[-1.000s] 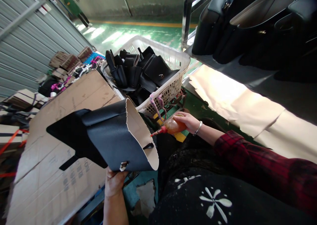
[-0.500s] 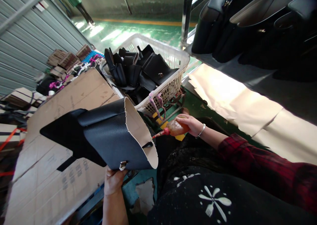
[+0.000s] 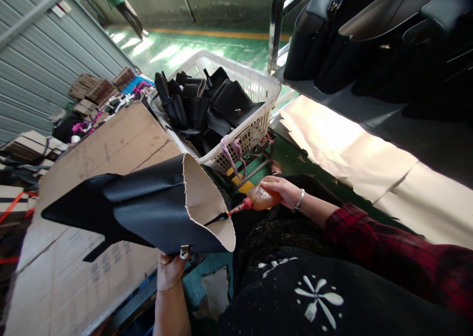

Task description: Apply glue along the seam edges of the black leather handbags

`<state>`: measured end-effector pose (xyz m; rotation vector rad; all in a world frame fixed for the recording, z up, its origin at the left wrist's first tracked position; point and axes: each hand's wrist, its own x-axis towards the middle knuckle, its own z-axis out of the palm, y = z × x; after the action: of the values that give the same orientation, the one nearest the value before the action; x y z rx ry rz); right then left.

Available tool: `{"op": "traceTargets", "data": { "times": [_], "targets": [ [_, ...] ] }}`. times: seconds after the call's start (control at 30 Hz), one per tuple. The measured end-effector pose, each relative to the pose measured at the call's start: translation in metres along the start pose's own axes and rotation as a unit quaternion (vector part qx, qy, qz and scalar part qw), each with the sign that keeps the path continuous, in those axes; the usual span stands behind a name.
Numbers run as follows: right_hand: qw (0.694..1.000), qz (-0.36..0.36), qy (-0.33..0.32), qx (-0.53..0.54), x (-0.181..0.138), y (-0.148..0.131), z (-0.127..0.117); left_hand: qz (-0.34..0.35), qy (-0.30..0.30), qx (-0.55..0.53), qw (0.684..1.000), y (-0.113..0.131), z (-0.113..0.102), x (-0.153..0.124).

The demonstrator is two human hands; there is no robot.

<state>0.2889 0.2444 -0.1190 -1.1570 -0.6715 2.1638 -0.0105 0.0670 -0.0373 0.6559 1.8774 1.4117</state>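
An unfinished black leather bag (image 3: 151, 210) lies tilted over the cardboard, its beige-lined opening turned toward my right hand. A pointed flap and a short strap stick out at its left, and a small metal clasp (image 3: 184, 251) shows on its lower side. My left hand (image 3: 171, 269) grips the bag from underneath, the fingers partly hidden behind it. My right hand (image 3: 283, 190) is closed around a squeeze bottle (image 3: 263, 198) of amber liquid with a red nozzle. The nozzle tip is at the rim of the opening, beside a dark strip on the lining.
A white plastic basket (image 3: 271, 87) full of black leather pieces stands ahead. Under the bag is a large cardboard sheet (image 3: 66, 257). More black bags (image 3: 306, 45) fill a rack at right above brown paper (image 3: 332, 144). Bundled materials (image 3: 88, 104) lie left; a person (image 3: 118, 3) is far back.
The bag has shifted slightly left, its flap end dipping. The bottle has moved a little left and down, bringing its nozzle tip to the rim. The person in the background has stepped right.
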Motion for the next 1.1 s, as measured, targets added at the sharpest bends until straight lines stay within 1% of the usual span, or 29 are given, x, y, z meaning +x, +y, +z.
{"op": "traceTargets", "data": {
  "times": [0.13, 0.27, 0.37, 0.5, 0.6, 0.7, 0.8, 0.93, 1.03, 1.1],
  "targets": [
    [0.999, -0.03, 0.031, 0.012, 0.002, -0.003, 0.001, -0.011, -0.023, -0.004, 1.0, 0.005, 0.003, -0.002],
    [0.998, -0.049, 0.025, 0.03, 0.011, -0.009, 0.009, -0.004, -0.022, 0.017, 1.0, 0.012, 0.006, -0.002],
    [0.998, -0.057, 0.022, 0.033, 0.017, -0.008, 0.013, -0.012, -0.019, 0.016, 1.0, 0.015, 0.009, -0.002],
    [0.999, -0.038, 0.021, 0.03, 0.019, 0.001, 0.009, -0.015, -0.026, 0.025, 0.999, 0.018, 0.011, -0.002],
    [0.999, -0.031, 0.027, 0.012, 0.014, 0.008, 0.0, -0.018, -0.03, 0.023, 0.999, 0.02, 0.012, -0.003],
    [0.998, -0.028, 0.041, 0.025, 0.009, 0.011, -0.006, -0.026, -0.036, 0.007, 0.999, 0.021, 0.013, -0.004],
    [0.998, -0.029, 0.029, 0.053, 0.006, 0.008, -0.003, -0.019, -0.046, 0.007, 0.999, 0.023, 0.014, -0.007],
    [0.998, -0.022, 0.005, 0.05, 0.007, 0.004, 0.006, 0.0, -0.065, 0.019, 0.998, 0.028, 0.019, -0.011],
    [0.999, -0.013, 0.01, 0.046, 0.005, 0.005, 0.009, 0.009, -0.087, 0.031, 0.996, 0.029, 0.019, -0.014],
    [0.999, -0.005, 0.016, 0.046, 0.002, 0.008, 0.007, 0.0, -0.104, 0.034, 0.994, 0.027, 0.015, -0.015]
  ]
}}
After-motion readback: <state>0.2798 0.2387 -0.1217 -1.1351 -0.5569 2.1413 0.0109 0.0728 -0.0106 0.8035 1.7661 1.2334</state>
